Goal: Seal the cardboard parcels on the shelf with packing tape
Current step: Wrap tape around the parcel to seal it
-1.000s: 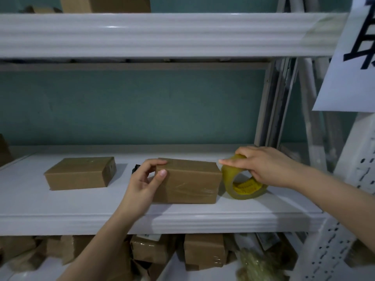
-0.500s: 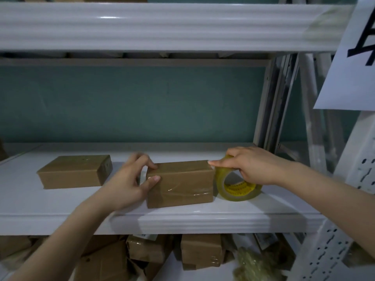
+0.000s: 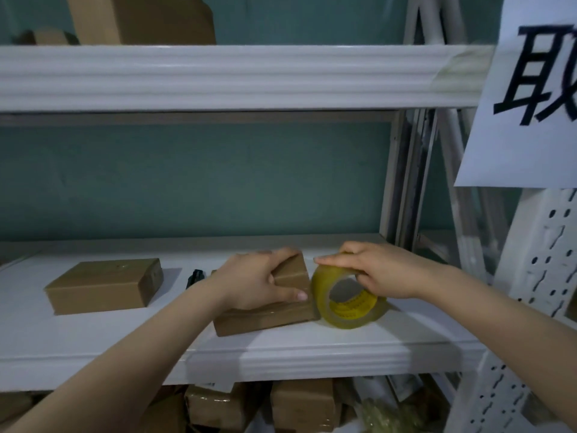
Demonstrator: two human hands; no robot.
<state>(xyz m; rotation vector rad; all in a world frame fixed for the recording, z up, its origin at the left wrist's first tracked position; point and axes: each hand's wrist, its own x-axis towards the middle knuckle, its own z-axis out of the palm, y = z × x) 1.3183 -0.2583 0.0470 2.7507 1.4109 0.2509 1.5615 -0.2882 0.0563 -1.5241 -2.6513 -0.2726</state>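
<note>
The white shelf (image 3: 281, 354) in front of you carries everything. A second parcel (image 3: 103, 285) lies well apart to the left, and the near parcel (image 3: 265, 317) sits close to the front edge, turned slightly askew. Your left hand (image 3: 256, 282) holds the near parcel down, with the fingers curled over its far edge and the thumb laid flat across the top toward the right end. Your right hand (image 3: 384, 270) grips the tape roll (image 3: 346, 301), which stands on edge touching the parcel's right end. The fingers lie over the rim and the thumb seems hooked into the core. I cannot make out a strip stretched between roll and box, as the clear film is too faint. Glossy bands on the front face suggest some tape is already on. The risk lies in the pull. If your left hand eases, this light box could skid toward the shelf edge. If the roll tilts, the tape may wrinkle or stick to itself, and your thumb sits where a strip could trap it. A small black tool (image 3: 195, 276), possibly a cutter, lies behind your left wrist, so reaching for it means freeing a hand.
</note>
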